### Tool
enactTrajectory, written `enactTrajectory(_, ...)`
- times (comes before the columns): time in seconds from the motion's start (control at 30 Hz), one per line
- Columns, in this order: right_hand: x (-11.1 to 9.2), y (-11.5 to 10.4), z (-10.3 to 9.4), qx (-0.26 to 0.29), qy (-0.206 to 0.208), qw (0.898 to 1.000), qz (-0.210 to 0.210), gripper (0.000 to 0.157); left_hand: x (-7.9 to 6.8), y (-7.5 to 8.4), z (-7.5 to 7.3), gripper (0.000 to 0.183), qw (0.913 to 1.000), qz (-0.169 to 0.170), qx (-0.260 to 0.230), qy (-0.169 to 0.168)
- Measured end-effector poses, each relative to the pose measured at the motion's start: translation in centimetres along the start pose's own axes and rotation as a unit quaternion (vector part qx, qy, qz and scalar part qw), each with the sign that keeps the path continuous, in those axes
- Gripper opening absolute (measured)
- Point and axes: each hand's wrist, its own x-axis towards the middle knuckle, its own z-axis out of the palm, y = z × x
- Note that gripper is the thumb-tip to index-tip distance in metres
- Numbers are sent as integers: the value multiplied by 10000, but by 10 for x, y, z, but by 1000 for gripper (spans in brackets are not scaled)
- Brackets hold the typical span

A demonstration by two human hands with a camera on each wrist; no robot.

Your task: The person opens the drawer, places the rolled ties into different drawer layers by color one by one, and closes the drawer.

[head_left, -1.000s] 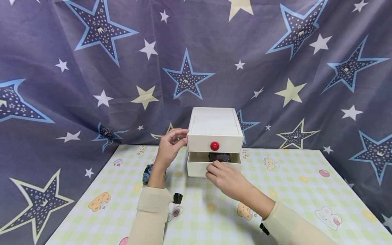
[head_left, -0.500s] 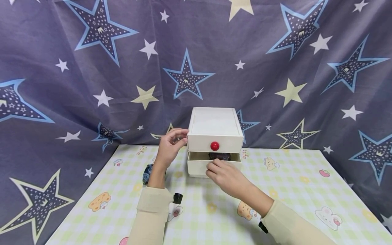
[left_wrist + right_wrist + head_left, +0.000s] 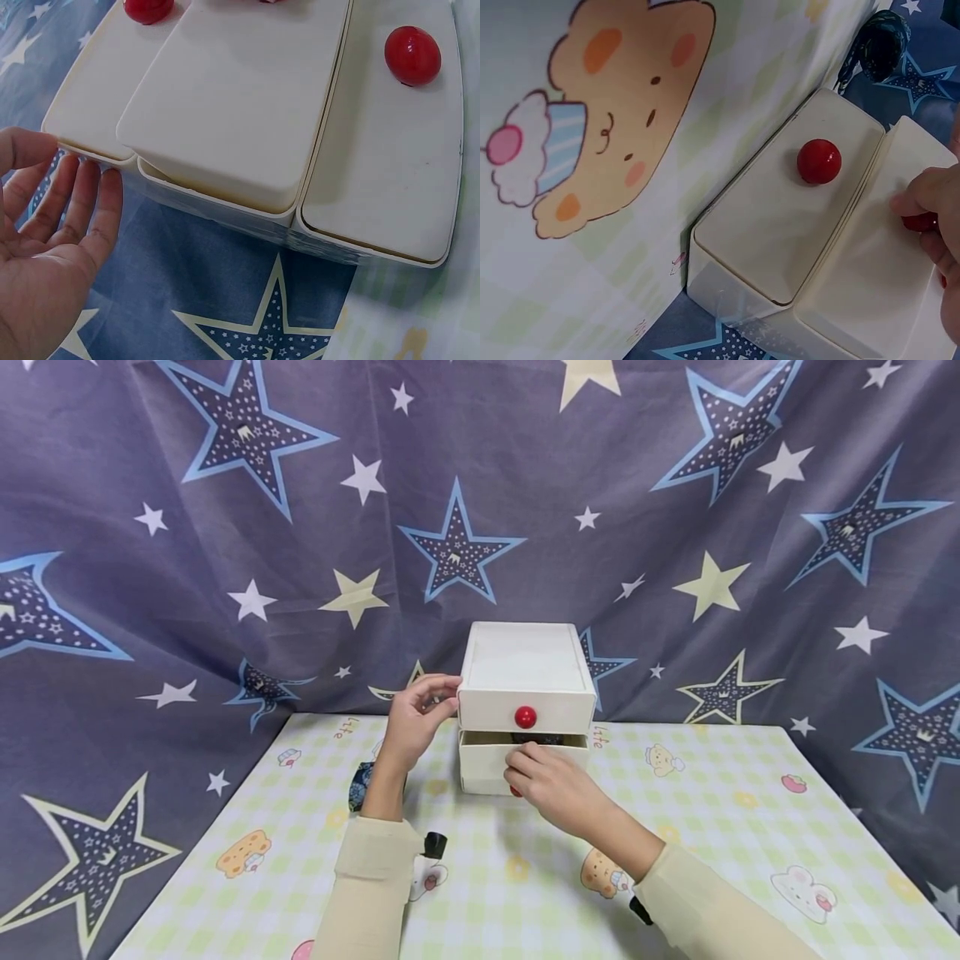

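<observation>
A white drawer cabinet (image 3: 528, 656) with red round knobs stands at the back of the table. Its middle drawer (image 3: 483, 768) sticks out a little, and a dark thing (image 3: 536, 739) shows in the narrow gap above its front. My right hand (image 3: 555, 789) pinches this drawer's red knob (image 3: 921, 223) between thumb and fingers. My left hand (image 3: 416, 718) touches the cabinet's left edge near the top drawer (image 3: 97, 97), its fingers fairly straight along the side wall. The bottom drawer (image 3: 787, 202) sits flush in the cabinet.
A dark blue patterned thing (image 3: 362, 787), looped in the right wrist view, lies by my left wrist. The table wears a green checked cloth (image 3: 480, 893) with cartoon prints. A star-patterned curtain (image 3: 540, 468) hangs close behind the cabinet.
The middle drawer has slid further in, with my right hand moving along at its front. Less of the dark thing inside shows. My left hand has stayed in place.
</observation>
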Motion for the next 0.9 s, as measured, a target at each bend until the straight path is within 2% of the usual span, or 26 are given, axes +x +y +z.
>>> enactTrajectory(0.13,0,1,2,-15,-61,10000,26,13,0,1,0,27,10000,-14,-12,-4)
enactTrajectory(0.57,-1,8,13,-50,139,9999,62,22,0,3,0,28,10000,-30,-11,-37)
enactTrajectory(0.9,-2,12,18,106,88,9997,197,25,0,-3,-1,29,9999,-3,-120,-58)
